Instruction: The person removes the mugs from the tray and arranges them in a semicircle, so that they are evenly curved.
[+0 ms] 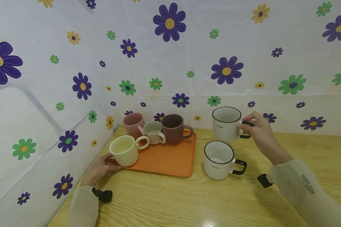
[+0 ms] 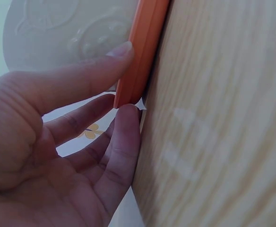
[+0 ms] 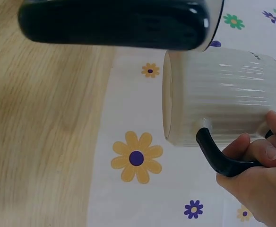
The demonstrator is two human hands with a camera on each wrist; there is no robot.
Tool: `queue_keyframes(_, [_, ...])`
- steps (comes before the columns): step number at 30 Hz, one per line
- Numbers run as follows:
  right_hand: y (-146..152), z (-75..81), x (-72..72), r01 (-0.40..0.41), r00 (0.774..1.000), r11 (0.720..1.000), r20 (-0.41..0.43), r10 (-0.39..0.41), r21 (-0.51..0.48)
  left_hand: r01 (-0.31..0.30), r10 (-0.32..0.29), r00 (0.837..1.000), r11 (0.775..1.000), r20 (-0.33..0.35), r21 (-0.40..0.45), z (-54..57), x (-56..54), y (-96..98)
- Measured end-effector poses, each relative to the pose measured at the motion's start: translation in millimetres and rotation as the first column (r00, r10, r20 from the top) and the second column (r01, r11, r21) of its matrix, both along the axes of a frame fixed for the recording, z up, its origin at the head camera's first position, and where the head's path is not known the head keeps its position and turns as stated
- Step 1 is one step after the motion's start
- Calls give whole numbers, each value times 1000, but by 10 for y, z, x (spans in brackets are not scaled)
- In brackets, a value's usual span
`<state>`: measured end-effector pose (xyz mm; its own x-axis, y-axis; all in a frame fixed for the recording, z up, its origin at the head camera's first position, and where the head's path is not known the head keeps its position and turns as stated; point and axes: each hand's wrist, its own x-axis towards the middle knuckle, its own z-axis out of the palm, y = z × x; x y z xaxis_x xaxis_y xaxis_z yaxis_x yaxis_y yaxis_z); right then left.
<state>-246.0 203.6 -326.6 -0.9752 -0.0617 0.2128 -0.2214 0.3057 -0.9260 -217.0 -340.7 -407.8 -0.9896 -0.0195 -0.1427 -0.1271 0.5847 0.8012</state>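
Note:
My right hand [image 1: 261, 134] grips the black handle of a white mug [image 1: 225, 127] with a black rim, held upright at the back of the table. In the right wrist view the fingers curl through that handle [image 3: 223, 163]. A matching white mug [image 1: 218, 165] stands on the table just in front, its handle to the right. With thumb and finger, my left hand [image 1: 100, 168] pinches the front left corner of the orange tray [image 1: 170, 160]; the left wrist view shows the thumb on its rim [image 2: 135, 71]. Beside this hand, a cream embossed mug [image 1: 126, 153] stands on the tray.
Toward the tray's back stand a pink mug [image 1: 133, 124], a small grey-white cup [image 1: 152, 132] and a brown mug [image 1: 173, 130]. A flower-printed cloth [image 1: 187, 50] hangs behind and left of the wooden table [image 1: 164, 201].

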Motion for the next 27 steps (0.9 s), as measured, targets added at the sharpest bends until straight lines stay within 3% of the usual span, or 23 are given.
queue_keyframes(10, [50,-135,20,40,997,998,67,-43,52,-18,18,1000,1000,-2,-9,-13,-11,1])
queue_keyframes(27, [121,-395,-11,-1,994,999,107,-4,48,-19,19,1000,1000,-6,24,-19,-14,-8])
